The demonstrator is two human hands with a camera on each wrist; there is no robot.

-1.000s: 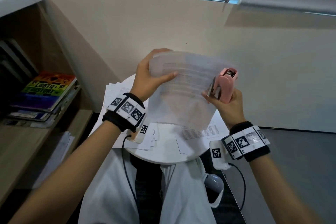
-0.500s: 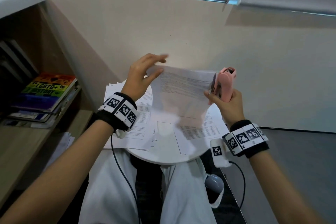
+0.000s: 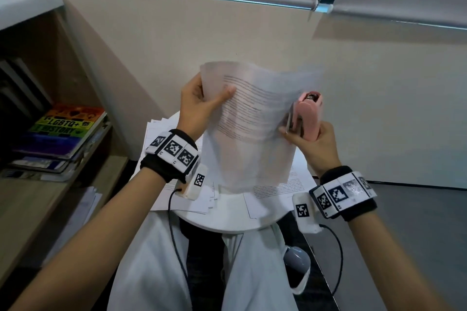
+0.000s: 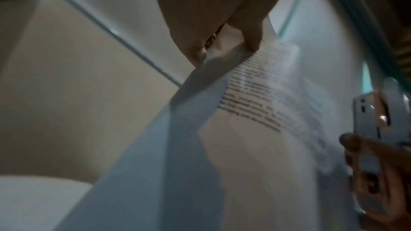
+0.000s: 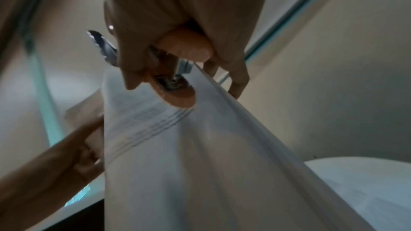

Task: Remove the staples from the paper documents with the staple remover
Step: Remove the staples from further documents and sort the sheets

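Note:
A printed paper document (image 3: 250, 126) hangs in the air above a small round white table (image 3: 227, 219). My left hand (image 3: 202, 101) pinches its upper left edge, thumb on the front, fingers behind; the left wrist view shows the same pinch on the sheet (image 4: 244, 111). My right hand (image 3: 308, 139) grips a pink staple remover (image 3: 308, 113) at the document's right edge, and its thumb presses the paper there. In the right wrist view the remover (image 5: 177, 83) sits against the paper's (image 5: 200, 155) edge, its metal parts partly hidden by my fingers. No staple is visible.
More printed sheets (image 3: 177, 184) lie spread on the table under the lifted document. A wooden shelf (image 3: 38, 184) with stacked books (image 3: 65, 129) stands at the left. A beige wall rises behind the table; grey floor lies at the right.
My left hand let the paper go half a second ago and now pinches its upper left edge again, higher up. The sheet has swung upward; the right hand stayed put.

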